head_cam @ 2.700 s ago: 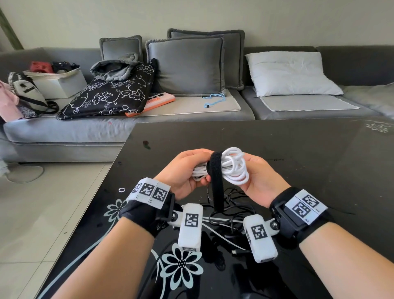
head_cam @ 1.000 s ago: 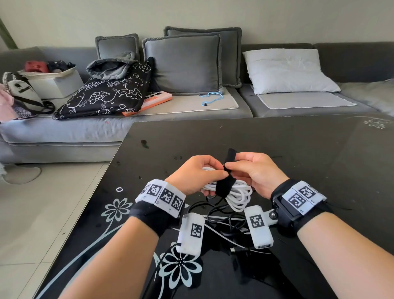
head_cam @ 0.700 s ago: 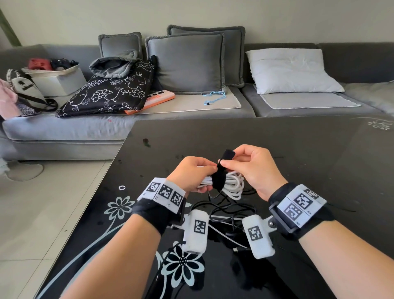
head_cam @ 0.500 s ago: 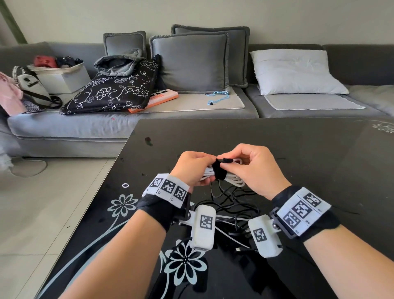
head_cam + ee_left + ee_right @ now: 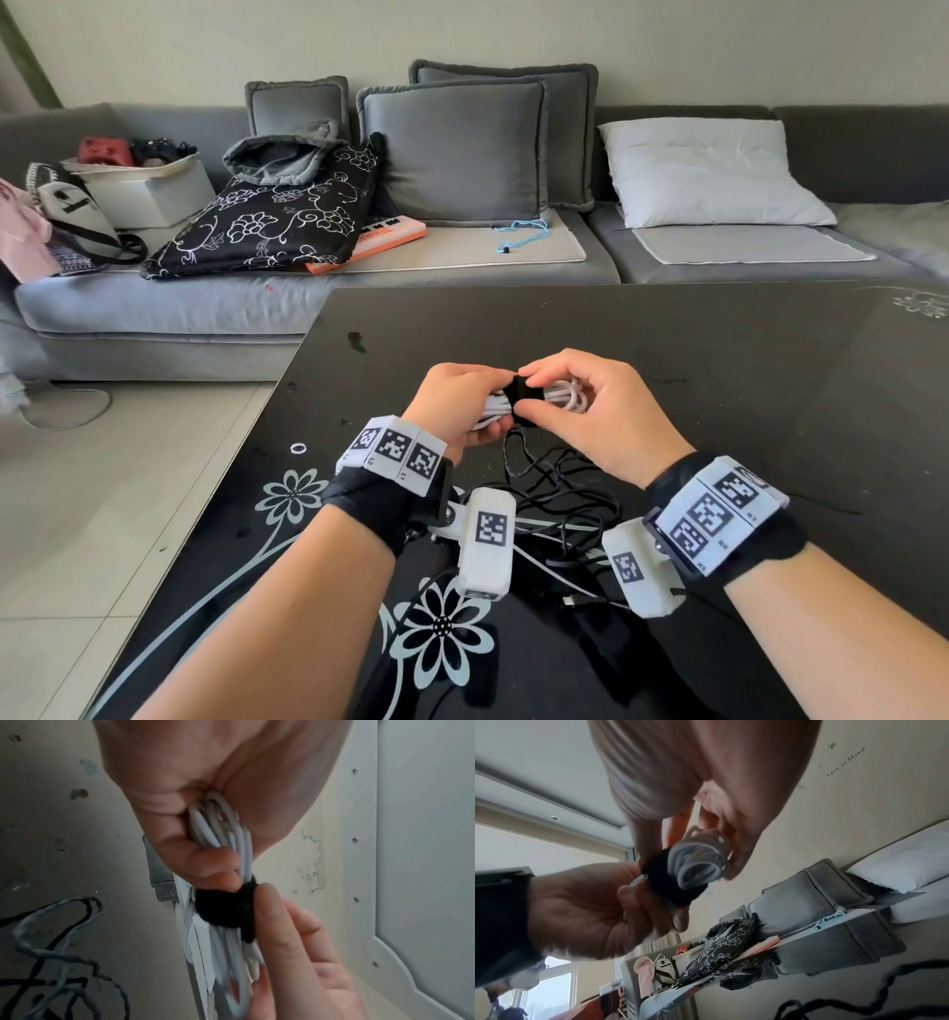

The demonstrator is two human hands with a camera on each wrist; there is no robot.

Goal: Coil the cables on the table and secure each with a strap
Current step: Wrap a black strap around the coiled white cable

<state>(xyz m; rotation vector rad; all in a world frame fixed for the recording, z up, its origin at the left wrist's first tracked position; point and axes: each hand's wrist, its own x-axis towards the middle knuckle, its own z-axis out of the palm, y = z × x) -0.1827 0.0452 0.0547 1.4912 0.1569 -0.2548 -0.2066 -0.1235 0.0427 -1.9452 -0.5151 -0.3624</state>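
Observation:
A coiled white cable is held above the black glass table. A black strap is wrapped around its middle. My left hand grips the coil's left end in its fist. My right hand pinches the strap between thumb and fingers, its other fingers curved around the coil's right loops. Loose black cables lie tangled on the table beneath my hands.
A thin white cable with a plug runs under my wrists. A grey sofa with cushions, a patterned black bag and a white pillow stands beyond the table's far edge. Tiled floor lies to the left.
The strap's long tail, earlier hanging loose and then held upright by my right hand, is now wound tight around the coil. Both hands shifted slightly forward.

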